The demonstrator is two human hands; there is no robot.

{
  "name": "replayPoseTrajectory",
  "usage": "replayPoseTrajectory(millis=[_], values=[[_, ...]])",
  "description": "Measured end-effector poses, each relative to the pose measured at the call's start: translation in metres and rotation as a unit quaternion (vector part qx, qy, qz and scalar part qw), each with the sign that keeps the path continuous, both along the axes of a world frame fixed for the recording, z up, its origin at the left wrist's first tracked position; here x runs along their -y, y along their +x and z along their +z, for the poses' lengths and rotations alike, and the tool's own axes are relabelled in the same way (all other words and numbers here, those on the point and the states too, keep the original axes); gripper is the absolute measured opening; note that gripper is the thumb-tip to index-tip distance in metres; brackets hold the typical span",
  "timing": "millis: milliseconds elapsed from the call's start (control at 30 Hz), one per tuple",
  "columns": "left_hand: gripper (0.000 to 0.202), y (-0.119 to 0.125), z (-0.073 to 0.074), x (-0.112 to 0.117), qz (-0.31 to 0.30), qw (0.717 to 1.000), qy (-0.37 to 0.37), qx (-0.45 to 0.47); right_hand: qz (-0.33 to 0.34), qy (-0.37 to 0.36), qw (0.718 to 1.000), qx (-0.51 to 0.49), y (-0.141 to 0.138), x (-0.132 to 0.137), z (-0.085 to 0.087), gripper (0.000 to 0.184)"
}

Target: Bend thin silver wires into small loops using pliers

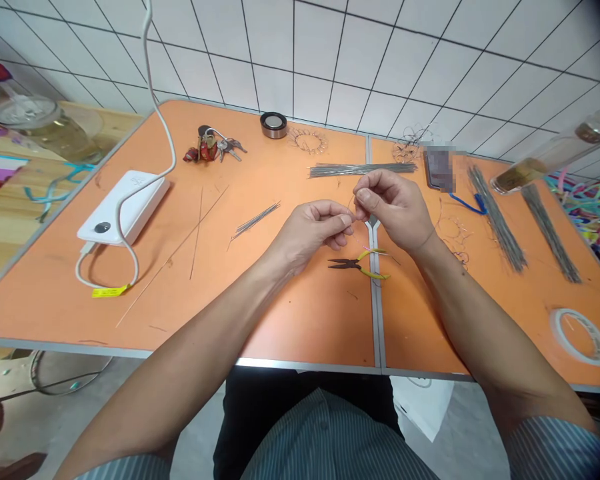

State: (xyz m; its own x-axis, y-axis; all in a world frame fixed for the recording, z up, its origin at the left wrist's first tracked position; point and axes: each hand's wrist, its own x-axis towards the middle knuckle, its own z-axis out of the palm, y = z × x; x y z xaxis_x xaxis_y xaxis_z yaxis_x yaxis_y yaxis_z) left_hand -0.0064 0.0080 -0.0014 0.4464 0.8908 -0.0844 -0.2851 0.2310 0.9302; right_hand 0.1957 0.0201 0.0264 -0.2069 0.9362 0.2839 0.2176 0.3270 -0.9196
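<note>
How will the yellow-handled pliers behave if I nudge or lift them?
The pliers should feel rigid and perhaps heavy for their size, looking like dark metal ahead of the handles. Lying flat and splayed, they'd probably slide rather than roll, though the grey seam beneath might catch them.

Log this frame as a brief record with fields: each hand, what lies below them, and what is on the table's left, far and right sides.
left hand: fingers pinched, apparently on a fine wire
right hand: close beside the left, fingers pinched, apparently on the same wire
below hands: yellow-handled pliers, handles spread across the table seam
left side: white power bank, cable attached
far side: keys; wire bundle
right side: two more bundles; white ring-shaped roll
</note>
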Motion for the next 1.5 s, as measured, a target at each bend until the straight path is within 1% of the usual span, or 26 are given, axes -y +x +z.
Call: replayPoseTrajectory(millis=[67, 133, 233, 300, 400, 467, 533, 567, 667, 733, 767, 833, 933, 1000, 1067, 1133, 1200, 1233, 1300, 1400, 1500], values=[[0.013, -0.001, 0.001, -0.002, 0.036, 0.999, -0.005, 0.008, -0.002, -0.026, 0.999, -0.026, 0.002, -0.001, -0.002, 0.05], [0.015, -0.002, 0.002, -0.004, 0.081, 0.997, -0.007, 0.018, -0.015, -0.046, 0.998, -0.031, 0.003, -0.001, -0.001, 0.045], [0.017, -0.005, 0.006, -0.008, 0.147, 0.989, 0.004, 0.027, -0.028, -0.079, 0.996, -0.003, 0.002, 0.004, 0.003, 0.029], [0.016, -0.007, 0.008, -0.01, 0.19, 0.981, 0.017, 0.02, -0.021, -0.096, 0.995, 0.025, 0.0, 0.01, 0.006, 0.023], [0.011, -0.008, 0.01, -0.01, 0.241, 0.969, 0.044, 0.015, 0.001, -0.092, 0.993, 0.068, -0.005, 0.021, 0.007, 0.028], [0.009, -0.008, 0.01, -0.01, 0.261, 0.963, 0.06, 0.015, -0.001, -0.076, 0.993, 0.092, -0.008, 0.03, 0.004, 0.033], [0.009, -0.007, 0.009, -0.008, 0.27, 0.96, 0.072, 0.014, -0.019, -0.044, 0.992, 0.118, -0.013, 0.04, 0.001, 0.035], [0.009, -0.007, 0.009, -0.008, 0.272, 0.959, 0.078, 0.011, -0.03, -0.015, 0.991, 0.133, -0.015, 0.045, -0.001, 0.035], [0.01, -0.005, 0.007, -0.006, 0.271, 0.958, 0.092, 0.004, -0.046, 0.118, 0.977, 0.172, -0.023, 0.058, -0.005, 0.024], [0.011, -0.003, 0.005, -0.006, 0.269, 0.958, 0.097, 0.003, -0.036, 0.203, 0.961, 0.186, -0.026, 0.063, -0.006, 0.016], [0.011, -0.003, 0.004, -0.005, 0.269, 0.958, 0.097, 0.003, -0.028, 0.233, 0.953, 0.191, -0.027, 0.065, -0.007, 0.015], [0.012, -0.002, 0.003, -0.005, 0.271, 0.958, 0.096, -0.002, -0.014, 0.266, 0.943, 0.201, -0.029, 0.067, -0.009, 0.015], [0.017, -0.001, 0.001, -0.006, 0.273, 0.957, 0.095, -0.019, -0.003, 0.276, 0.937, 0.216, -0.03, 0.07, -0.013, 0.014], [0.017, -0.002, 0.0, -0.006, 0.271, 0.957, 0.096, -0.029, -0.013, 0.268, 0.938, 0.219, -0.029, 0.071, -0.015, 0.015], [0.015, -0.002, -0.001, -0.007, 0.261, 0.96, 0.094, -0.031, -0.05, 0.235, 0.951, 0.194, -0.027, 0.071, -0.016, 0.016], [0.013, -0.003, -0.001, -0.007, 0.241, 0.966, 0.087, -0.026, -0.098, 0.162, 0.974, 0.123, -0.023, 0.068, -0.016, 0.017], [0.015, -0.003, -0.001, -0.006, 0.213, 0.973, 0.081, -0.016, -0.125, 0.078, 0.989, 0.028, -0.017, 0.065, -0.015, 0.023], [0.017, -0.002, 0.0, -0.005, 0.196, 0.977, 0.077, -0.012, -0.127, 0.045, 0.991, -0.015, -0.014, 0.063, -0.015, 0.028], [0.022, -0.001, 0.0, -0.003, 0.16, 0.985, 0.067, -0.008, -0.12, 0.009, 0.99, -0.077, -0.008, 0.06, -0.014, 0.036], [0.029, 0.002, 0.002, 0.001, 0.117, 0.991, 0.062, 0.002, -0.103, -0.013, 0.986, -0.13, -0.004, 0.056, -0.013, 0.044], [0.032, 0.002, 0.004, 0.004, 0.095, 0.993, 0.072, 0.021, -0.092, -0.022, 0.984, -0.149, -0.003, 0.055, -0.013, 0.048]])
